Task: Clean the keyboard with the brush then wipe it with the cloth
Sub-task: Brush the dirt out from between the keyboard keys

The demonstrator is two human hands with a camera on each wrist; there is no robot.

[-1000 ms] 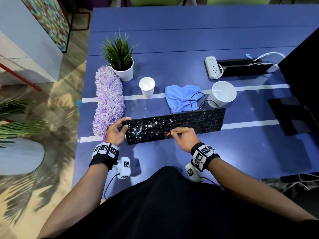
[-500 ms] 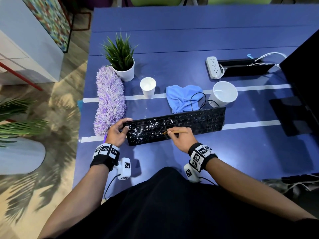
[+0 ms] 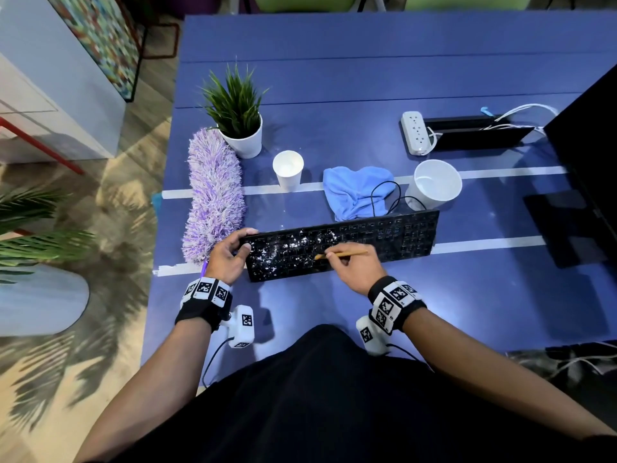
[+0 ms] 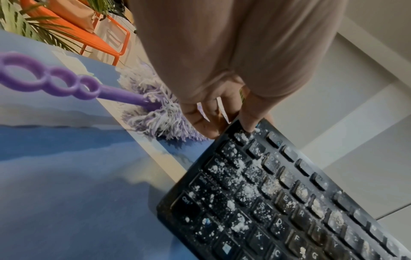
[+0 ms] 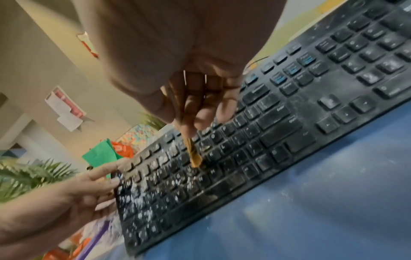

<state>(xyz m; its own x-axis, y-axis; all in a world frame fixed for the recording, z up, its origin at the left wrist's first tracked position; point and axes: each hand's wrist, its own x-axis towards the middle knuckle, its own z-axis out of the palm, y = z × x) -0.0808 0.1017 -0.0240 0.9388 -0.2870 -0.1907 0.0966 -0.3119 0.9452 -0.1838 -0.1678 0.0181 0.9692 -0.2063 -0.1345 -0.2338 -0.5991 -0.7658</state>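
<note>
Keyboard (image 3: pixel 340 243) flat on blue table (image 3: pixel 334 95), near edge; rigid, light, likely slides, so brace end. Left hand (image 3: pixel 227 259) grips left end. Right hand (image 3: pixel 357 269) pinches thin brush (image 3: pixel 340 254), bristles on powdered keys. Cloth (image 3: pixel 354 190) soft, behind keyboard.

— Anything legible on the keyboard (image 4: pixel 266 202)?

— Key legends, yes. Well below the left hand (image 4: pixel 222 70) fingers (image 4: pixel 251 116) gripping its corner, the far corner key reads "Ctrl". Beside that come A, S, D, F, G, with E, R, T, Y in the row on the fingers' side and X, C in the row beyond.

— And by the right hand (image 5: pixel 189 61)?

— Right of the fingers (image 5: pixel 200 109) pinching the brush (image 5: pixel 195 158), two wide keys read "Enter" and "Shift". K, L and M sit just beside the bristles. The remaining legends are too blurred.
</note>
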